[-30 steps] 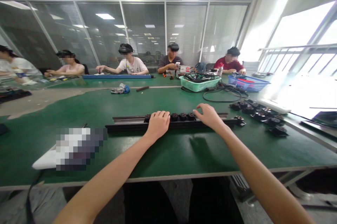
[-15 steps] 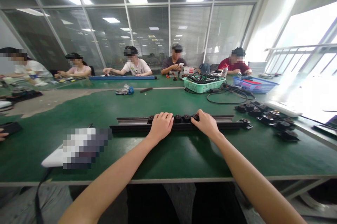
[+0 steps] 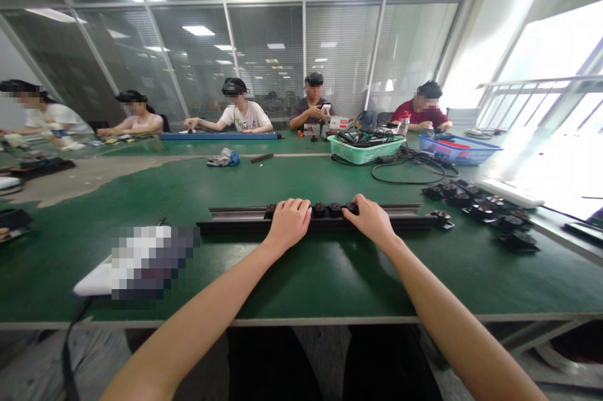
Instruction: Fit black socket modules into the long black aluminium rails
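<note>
A long black rail [image 3: 245, 227] with a silvery inner channel [image 3: 235, 215] lies crosswise on the green table in front of me. Several black round parts [image 3: 335, 209] sit in a row in its channel. My left hand [image 3: 291, 222] is curled over the middle of the rail, fingers bent and thumb on the right side; what lies under the palm is hidden. At the right end of the row, my right hand [image 3: 370, 217] closes thumb and fingers on a black round part [image 3: 351, 207]. Another black part [image 3: 270, 210] shows just left of my left hand.
More black parts [image 3: 485, 209] lie in a cluster at the right. Behind stand a green basket [image 3: 370, 151] of cables and a blue basket [image 3: 464, 151]. A blurred-out white and dark object [image 3: 141, 263] lies at left. Several people sit across the green table [image 3: 301, 288].
Both hands keep the same place and grip on the rail and parts. The view has shifted very slightly. Across the table, one person's hands have moved a little.
</note>
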`<move>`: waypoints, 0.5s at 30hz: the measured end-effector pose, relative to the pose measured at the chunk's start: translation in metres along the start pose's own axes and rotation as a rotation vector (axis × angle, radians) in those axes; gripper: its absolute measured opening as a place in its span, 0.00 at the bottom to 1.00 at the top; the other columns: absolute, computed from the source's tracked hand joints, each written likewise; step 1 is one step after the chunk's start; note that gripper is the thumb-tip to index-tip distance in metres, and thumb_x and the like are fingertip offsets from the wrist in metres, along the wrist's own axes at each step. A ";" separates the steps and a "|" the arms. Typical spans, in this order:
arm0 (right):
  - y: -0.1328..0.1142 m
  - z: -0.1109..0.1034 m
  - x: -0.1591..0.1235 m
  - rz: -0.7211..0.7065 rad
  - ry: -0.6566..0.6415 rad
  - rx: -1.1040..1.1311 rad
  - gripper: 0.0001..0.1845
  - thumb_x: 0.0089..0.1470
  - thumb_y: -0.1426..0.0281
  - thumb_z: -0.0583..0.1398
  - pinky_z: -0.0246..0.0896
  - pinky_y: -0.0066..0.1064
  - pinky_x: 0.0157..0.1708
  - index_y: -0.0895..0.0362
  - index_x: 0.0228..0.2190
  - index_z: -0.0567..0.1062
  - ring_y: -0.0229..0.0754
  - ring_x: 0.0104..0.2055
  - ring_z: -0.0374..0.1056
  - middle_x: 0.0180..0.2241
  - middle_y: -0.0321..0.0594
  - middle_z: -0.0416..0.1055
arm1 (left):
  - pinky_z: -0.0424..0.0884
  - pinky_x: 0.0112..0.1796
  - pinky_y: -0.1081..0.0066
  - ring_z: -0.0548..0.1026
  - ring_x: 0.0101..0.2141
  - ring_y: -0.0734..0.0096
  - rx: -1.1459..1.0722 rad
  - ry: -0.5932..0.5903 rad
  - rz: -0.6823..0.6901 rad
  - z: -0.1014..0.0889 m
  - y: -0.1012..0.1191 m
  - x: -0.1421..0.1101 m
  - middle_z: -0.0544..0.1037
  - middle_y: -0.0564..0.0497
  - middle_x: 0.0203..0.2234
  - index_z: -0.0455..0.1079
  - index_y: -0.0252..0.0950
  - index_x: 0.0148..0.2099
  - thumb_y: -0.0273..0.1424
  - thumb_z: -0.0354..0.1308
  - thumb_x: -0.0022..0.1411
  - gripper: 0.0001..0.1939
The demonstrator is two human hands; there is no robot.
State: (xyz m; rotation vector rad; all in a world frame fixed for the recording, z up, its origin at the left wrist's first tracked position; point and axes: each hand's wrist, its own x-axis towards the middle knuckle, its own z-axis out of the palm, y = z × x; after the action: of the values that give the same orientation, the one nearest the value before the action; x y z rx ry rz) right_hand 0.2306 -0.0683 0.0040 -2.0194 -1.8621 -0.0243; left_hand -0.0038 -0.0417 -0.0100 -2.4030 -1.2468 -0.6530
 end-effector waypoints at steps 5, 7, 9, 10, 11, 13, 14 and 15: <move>0.000 0.000 0.000 0.002 0.001 -0.002 0.15 0.64 0.56 0.56 0.51 0.32 0.31 0.54 0.42 0.69 0.47 0.43 0.73 0.41 0.44 0.78 | 0.64 0.49 0.59 0.73 0.49 0.59 0.001 -0.007 -0.002 0.000 0.000 0.000 0.79 0.44 0.48 0.70 0.35 0.54 0.34 0.41 0.76 0.18; 0.000 0.000 0.000 0.007 0.001 -0.001 0.16 0.64 0.55 0.56 0.52 0.32 0.32 0.55 0.42 0.69 0.48 0.43 0.73 0.41 0.44 0.78 | 0.64 0.49 0.60 0.73 0.50 0.59 0.004 -0.002 0.002 0.000 0.000 0.000 0.79 0.44 0.48 0.70 0.35 0.55 0.34 0.41 0.76 0.18; 0.000 0.000 0.000 0.013 0.003 0.002 0.16 0.63 0.55 0.56 0.53 0.32 0.32 0.55 0.42 0.70 0.48 0.44 0.73 0.41 0.44 0.78 | 0.64 0.49 0.60 0.73 0.50 0.59 0.006 0.001 0.001 0.000 0.000 0.000 0.79 0.44 0.48 0.70 0.35 0.55 0.34 0.41 0.76 0.18; 0.000 0.000 0.000 0.015 0.005 0.004 0.16 0.63 0.56 0.56 0.53 0.32 0.33 0.55 0.42 0.70 0.49 0.44 0.73 0.41 0.45 0.78 | 0.64 0.50 0.60 0.73 0.50 0.59 0.006 0.002 0.000 0.000 0.000 0.000 0.79 0.44 0.48 0.70 0.36 0.55 0.34 0.41 0.76 0.18; 0.000 -0.001 0.000 0.017 0.005 0.006 0.16 0.63 0.56 0.57 0.54 0.32 0.33 0.55 0.42 0.70 0.49 0.44 0.73 0.42 0.45 0.78 | 0.64 0.50 0.60 0.73 0.50 0.59 0.004 0.002 -0.001 0.000 0.000 0.000 0.79 0.44 0.48 0.70 0.36 0.55 0.34 0.40 0.76 0.18; 0.000 -0.001 0.000 0.020 0.004 0.009 0.16 0.63 0.56 0.57 0.55 0.32 0.34 0.55 0.43 0.71 0.49 0.45 0.73 0.42 0.45 0.77 | 0.64 0.50 0.60 0.73 0.50 0.59 -0.001 0.000 -0.003 -0.001 0.001 0.000 0.79 0.44 0.48 0.70 0.36 0.55 0.34 0.40 0.76 0.18; 0.000 -0.001 0.000 0.021 0.001 0.009 0.16 0.63 0.56 0.57 0.55 0.32 0.34 0.55 0.43 0.71 0.48 0.45 0.73 0.42 0.45 0.77 | 0.64 0.50 0.60 0.73 0.50 0.59 -0.004 -0.001 -0.004 -0.001 0.001 0.000 0.79 0.44 0.48 0.70 0.36 0.55 0.34 0.40 0.76 0.18; -0.001 -0.001 0.000 0.024 -0.003 0.009 0.16 0.63 0.56 0.57 0.56 0.32 0.34 0.55 0.44 0.71 0.48 0.45 0.73 0.43 0.45 0.77 | 0.64 0.50 0.60 0.73 0.50 0.59 -0.008 -0.003 -0.004 -0.001 0.001 0.000 0.79 0.44 0.48 0.70 0.36 0.55 0.34 0.41 0.76 0.18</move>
State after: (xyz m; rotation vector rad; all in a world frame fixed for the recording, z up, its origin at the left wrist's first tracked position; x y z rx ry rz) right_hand 0.2304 -0.0684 0.0055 -2.0357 -1.8363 -0.0064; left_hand -0.0032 -0.0425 -0.0090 -2.4091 -1.2533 -0.6564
